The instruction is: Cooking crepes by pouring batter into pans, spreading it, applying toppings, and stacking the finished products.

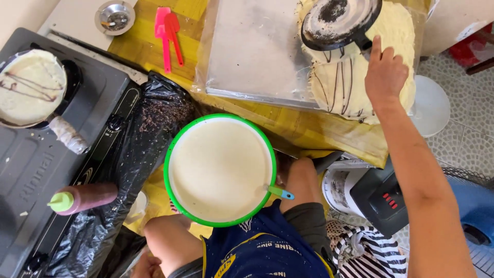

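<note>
One green-rimmed bowl (220,170) of pale batter sat nearest, between the person's knees, a blue-handled ladle (280,192) sunk at its right edge. Left of it a red squeeze bottle (85,197) lay on the black stove (36,164), where a small pan (31,87) held a marbled crepe. The left hand (145,266) was barely visible at the near edge; I could not tell how its fingers were set. Farther right, the right hand (385,74) gripped the handle of a dark pan (339,21) upturned over a stack of crepes (360,67) on the yellow tabletop (288,123), its fingers curled about it.
</note>
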